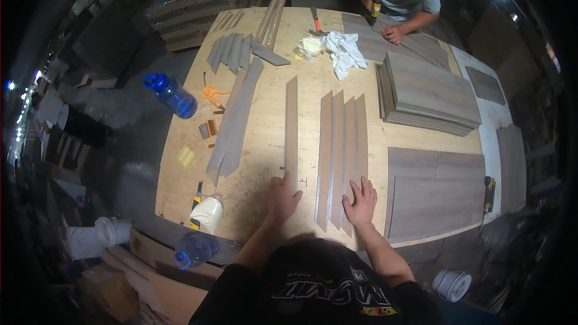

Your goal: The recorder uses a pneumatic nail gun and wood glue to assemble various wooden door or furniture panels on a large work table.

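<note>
A single long brown wooden strip [291,123], its ends cut slanting, lies upright in view on the pale plywood table [265,138]. My left hand [283,197] holds its near end, the thumb stretched along the right side. To the right lie several similar strips [338,150] side by side, with grey edges showing between their brown faces. My right hand [360,201] rests with fingers spread on the near end of the rightmost ones.
Grey strips [238,120], an orange clamp-like tool [214,93], a blue bottle [174,97] and a cutter knife [197,195] lie left. Grey-brown boards [427,93] are stacked right. Across the table, a co-worker's hand [394,34] rests on a board near white cloth [344,51].
</note>
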Motion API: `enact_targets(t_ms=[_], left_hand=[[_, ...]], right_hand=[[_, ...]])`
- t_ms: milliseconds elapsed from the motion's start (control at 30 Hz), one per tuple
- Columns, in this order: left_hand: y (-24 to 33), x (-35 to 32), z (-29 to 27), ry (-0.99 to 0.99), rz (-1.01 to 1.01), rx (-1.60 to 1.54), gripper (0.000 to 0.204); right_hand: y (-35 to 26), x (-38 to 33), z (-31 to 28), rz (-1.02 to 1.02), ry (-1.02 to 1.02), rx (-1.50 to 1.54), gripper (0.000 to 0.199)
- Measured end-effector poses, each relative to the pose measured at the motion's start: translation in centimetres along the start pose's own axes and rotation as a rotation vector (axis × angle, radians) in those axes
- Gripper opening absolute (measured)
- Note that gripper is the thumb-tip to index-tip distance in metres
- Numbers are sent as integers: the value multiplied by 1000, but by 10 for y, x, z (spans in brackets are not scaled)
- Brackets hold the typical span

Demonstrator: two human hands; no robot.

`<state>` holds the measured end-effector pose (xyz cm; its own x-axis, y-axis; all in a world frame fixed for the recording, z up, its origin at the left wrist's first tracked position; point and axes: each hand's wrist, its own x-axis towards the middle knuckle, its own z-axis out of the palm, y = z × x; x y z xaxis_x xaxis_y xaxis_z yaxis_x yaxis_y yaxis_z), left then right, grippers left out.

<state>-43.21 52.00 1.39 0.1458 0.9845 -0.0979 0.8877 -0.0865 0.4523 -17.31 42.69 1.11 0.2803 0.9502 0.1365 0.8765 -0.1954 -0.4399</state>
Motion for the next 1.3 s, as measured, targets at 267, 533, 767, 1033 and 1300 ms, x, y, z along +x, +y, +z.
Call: enact_targets(t_ms=[267,533,767,1033,1300], left_hand=[[40,-22,5,-61,66,-36,77],[37,-29,4,-78,100,-86,72],[36,-34,11,-34,171,-159,69],[-11,-4,9,71,242,-307,48],[-51,32,-85,186,97,-208,44]], right_hand=[[3,0,3,-9,12,10,57],[2,0,2,13,-11,-12,56],[2,1,0,4,-19,-6,58],[3,0,1,-16,-24,-34,59],[4,2,1,-20,-60,-15,59]])
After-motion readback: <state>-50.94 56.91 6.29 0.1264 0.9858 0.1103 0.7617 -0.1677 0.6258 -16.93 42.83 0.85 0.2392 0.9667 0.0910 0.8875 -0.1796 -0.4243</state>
